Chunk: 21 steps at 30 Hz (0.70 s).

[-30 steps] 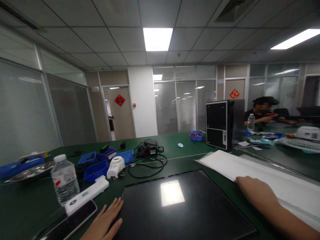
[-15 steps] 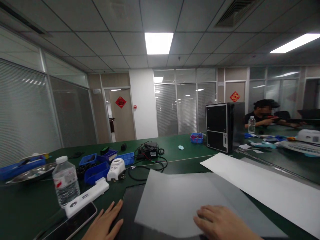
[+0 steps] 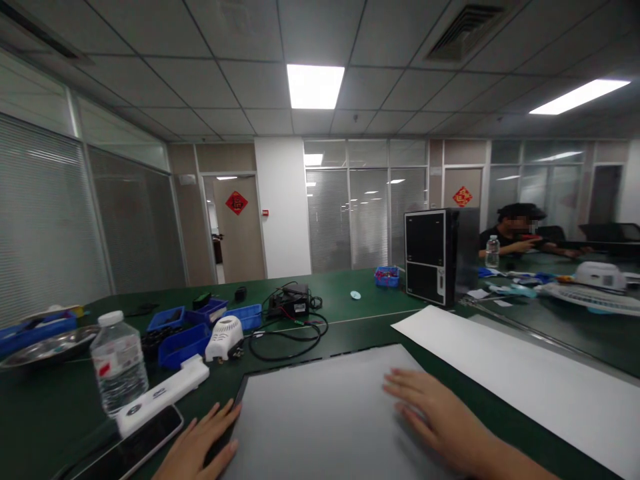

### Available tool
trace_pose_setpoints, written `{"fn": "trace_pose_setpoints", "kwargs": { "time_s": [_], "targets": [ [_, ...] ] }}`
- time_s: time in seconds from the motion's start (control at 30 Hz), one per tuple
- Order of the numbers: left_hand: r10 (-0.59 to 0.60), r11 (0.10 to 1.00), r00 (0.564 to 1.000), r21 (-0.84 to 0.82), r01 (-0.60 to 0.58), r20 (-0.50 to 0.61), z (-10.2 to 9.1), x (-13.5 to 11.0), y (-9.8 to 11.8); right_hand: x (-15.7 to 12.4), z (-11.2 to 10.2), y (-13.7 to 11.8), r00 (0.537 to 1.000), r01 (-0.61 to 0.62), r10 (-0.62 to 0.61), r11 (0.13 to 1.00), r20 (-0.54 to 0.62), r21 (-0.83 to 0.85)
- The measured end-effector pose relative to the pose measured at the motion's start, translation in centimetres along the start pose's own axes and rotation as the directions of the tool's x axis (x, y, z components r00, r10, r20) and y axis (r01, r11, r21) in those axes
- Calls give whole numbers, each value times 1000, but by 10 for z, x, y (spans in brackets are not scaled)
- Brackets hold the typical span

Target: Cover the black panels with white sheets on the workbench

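A thin greyish-white sheet [image 3: 320,407] lies in front of me over a dark, flat panel, whose dark border [image 3: 242,387] shows along the left and far edges. My left hand [image 3: 203,440] rests at the panel's left edge, fingers stretched out and holding nothing. Over the right part of the sheet is my right hand [image 3: 425,410], open with fingers extended to the left; I cannot tell whether it presses on the surface. A phone [image 3: 133,443] and a long white device [image 3: 163,395] lie beside my left hand.
A large white sheet [image 3: 520,380] lies to the right. Left stand a water bottle [image 3: 119,363], blue trays [image 3: 184,345] and a white plug-in device [image 3: 224,339]. Behind are a black power adapter [image 3: 290,301] with cables and a computer tower [image 3: 440,257]. A person [image 3: 515,230] sits far right.
The greyish sheet has shifted left and now lies nearly squared over the dark panel, covering most of it. My right hand has moved up and farther away. My left hand stays by the edge.
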<state>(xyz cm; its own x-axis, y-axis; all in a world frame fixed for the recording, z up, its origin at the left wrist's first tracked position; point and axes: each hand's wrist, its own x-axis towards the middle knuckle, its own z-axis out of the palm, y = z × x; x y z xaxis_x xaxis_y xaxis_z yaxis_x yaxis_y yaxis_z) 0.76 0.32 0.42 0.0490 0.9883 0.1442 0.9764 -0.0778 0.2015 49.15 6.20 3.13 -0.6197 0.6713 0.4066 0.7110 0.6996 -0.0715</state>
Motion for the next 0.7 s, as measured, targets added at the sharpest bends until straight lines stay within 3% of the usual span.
{"fn": "trace_pose_setpoints", "kwargs": {
  "time_s": [0.07,0.13,0.2,0.27,0.37,0.53,0.63,0.7],
  "targets": [
    [7,1000,1000,0,-7,-11,1,1,-2,-10,8,52,966,-246,225,951,-125,-187],
    [11,1000,1000,6,-11,-15,3,1,-4,-25,15,102,880,-474,435,808,-188,-350],
    [13,1000,1000,10,-13,-19,6,2,-8,-40,15,138,776,-611,622,703,-102,-363],
    [23,1000,999,6,-23,-32,10,3,-13,-50,10,155,733,-638,680,697,17,-327],
    [39,999,997,-16,-40,-66,15,5,-19,-50,1,150,742,-616,668,715,61,-332],
    [42,999,996,-22,-44,-84,16,4,-19,-29,-4,111,764,-606,642,678,-68,-417],
    [32,999,997,-7,-32,-66,12,2,-14,-21,-3,85,816,-560,563,713,-132,-422],
    [22,1000,998,1,-22,-53,10,1,-11,-17,1,68,885,-463,436,783,-163,-416]
  ]
}}
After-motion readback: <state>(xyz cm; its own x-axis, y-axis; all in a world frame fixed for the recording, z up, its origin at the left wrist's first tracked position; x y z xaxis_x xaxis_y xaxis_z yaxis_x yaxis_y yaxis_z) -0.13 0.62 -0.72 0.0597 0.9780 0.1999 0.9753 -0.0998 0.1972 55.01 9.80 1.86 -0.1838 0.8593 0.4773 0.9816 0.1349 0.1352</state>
